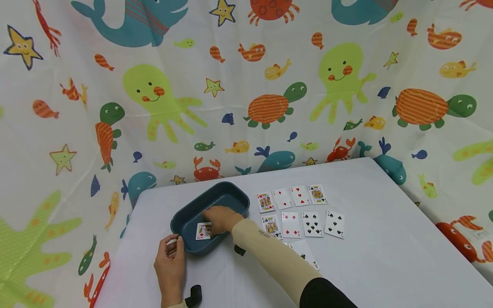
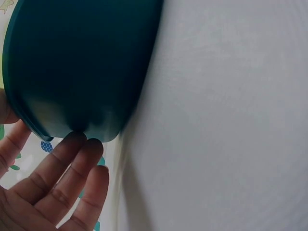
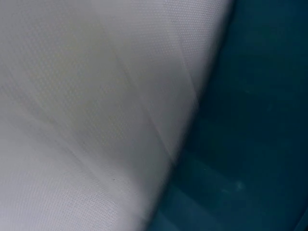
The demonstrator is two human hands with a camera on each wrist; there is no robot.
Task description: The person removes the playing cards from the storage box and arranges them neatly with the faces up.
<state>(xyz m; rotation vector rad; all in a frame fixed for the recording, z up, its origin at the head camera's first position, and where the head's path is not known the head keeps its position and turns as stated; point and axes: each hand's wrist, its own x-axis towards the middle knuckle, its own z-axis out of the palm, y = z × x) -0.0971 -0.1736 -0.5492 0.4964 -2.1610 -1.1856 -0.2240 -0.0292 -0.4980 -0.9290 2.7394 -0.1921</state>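
A dark teal oblong basin [image 1: 235, 197] stands on the white-covered table. At its near left end my left hand [image 1: 171, 261] grips the rim, the thumb at the edge and the fingertips [image 2: 94, 149] against the outer wall. My right hand [image 1: 222, 219] reaches down into the basin, fingers bent and partly hidden. It holds a face playing card [image 1: 203, 231] by its right side, low inside the basin. The right wrist view has only the basin's wall [image 3: 240, 120] and the cloth, without the hand.
Right of the basin, playing cards lie face up in rows, such as a king [image 1: 265, 202] and a spade card [image 1: 335, 223]. A nearer card [image 1: 304, 252] is partly covered by the right sleeve [image 1: 269, 246]. Behind the table [image 1: 385, 239] hangs a sea-animal curtain [image 1: 231, 94].
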